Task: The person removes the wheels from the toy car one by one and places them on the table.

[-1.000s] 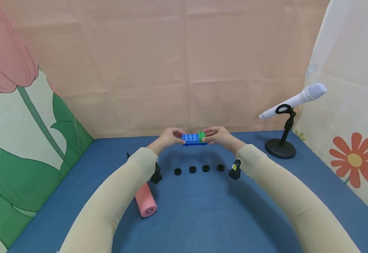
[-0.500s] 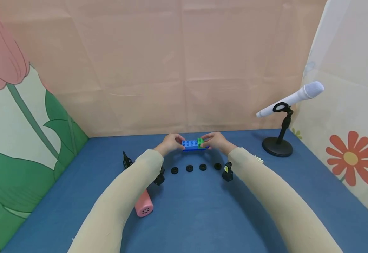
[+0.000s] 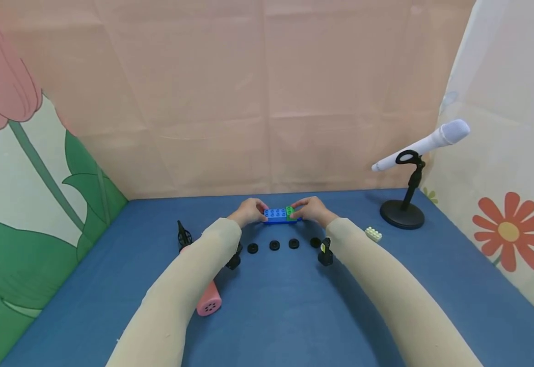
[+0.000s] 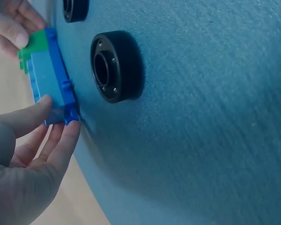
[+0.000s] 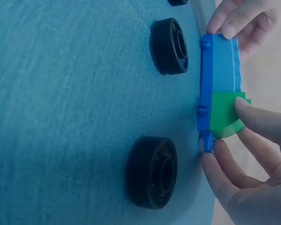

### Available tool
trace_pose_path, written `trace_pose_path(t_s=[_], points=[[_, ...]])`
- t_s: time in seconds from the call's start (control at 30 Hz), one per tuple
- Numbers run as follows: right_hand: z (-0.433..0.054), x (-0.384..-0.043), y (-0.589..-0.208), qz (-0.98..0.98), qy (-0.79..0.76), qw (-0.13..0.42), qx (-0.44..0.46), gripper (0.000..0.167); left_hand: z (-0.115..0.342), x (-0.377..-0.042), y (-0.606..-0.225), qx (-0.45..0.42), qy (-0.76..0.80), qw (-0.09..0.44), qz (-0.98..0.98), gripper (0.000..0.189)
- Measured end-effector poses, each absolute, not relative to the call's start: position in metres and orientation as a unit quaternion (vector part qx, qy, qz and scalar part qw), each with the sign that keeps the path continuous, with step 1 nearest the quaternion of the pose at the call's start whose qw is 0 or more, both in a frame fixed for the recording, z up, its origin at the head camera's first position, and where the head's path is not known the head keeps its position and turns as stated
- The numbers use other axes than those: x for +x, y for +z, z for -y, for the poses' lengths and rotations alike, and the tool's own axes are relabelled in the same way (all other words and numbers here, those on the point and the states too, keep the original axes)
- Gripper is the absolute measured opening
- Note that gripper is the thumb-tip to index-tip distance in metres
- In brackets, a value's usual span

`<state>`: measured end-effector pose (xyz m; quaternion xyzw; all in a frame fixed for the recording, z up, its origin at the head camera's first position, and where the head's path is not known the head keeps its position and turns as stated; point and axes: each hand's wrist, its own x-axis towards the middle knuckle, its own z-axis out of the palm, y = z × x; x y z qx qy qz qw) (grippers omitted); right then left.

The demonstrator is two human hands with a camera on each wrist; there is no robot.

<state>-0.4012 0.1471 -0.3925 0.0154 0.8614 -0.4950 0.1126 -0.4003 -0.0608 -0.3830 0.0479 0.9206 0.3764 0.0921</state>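
Observation:
Between both hands is a small toy-block vehicle body, made of a blue brick [image 3: 274, 214] and a green brick [image 5: 225, 110] on a darker blue base [image 5: 205, 77] with small axle stubs. My left hand [image 3: 249, 211] pinches its left end, thumb on the blue brick and fingertips at the base. With the thumb on the green brick, my right hand [image 3: 314, 210] grips the other end; its fingers reach round to the base's tip. The body is upright, close over the blue tabletop. In front of it several black toy wheels [image 3: 274, 245] lie in a row.
A pale yellow brick [image 3: 373, 234] lies beside the right forearm. Behind it stands a white microphone [image 3: 425, 145] on a black stand [image 3: 402, 213]. A pink cylinder with holes in its end [image 3: 209, 300] is partly hidden under the left sleeve, near a black cage-like piece [image 3: 184, 237].
Both hands have lowered the block body toward the tabletop, keeping their grip. The pale yellow brick has come into view from behind the right sleeve.

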Motion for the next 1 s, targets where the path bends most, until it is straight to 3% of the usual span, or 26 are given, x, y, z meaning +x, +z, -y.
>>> trace_pose_path(t_s=[0.33, 0.63, 1.0], points=[[-0.144, -0.404, -0.396, -0.869, -0.48, 0.118, 0.024, 0.042, 0.063, -0.405, -0.39, 0.035, 0.397, 0.114, -0.91, 0.029], [-0.154, -0.399, -0.388, -0.878, -0.462, 0.124, -0.008, 0.061, 0.071, -0.396, -0.376, 0.066, 0.371, 0.125, -0.918, 0.043], [-0.175, -0.388, -0.367, -0.867, -0.481, 0.109, -0.066, 0.059, 0.092, -0.387, -0.356, 0.079, 0.442, 0.13, -0.884, 0.053]])
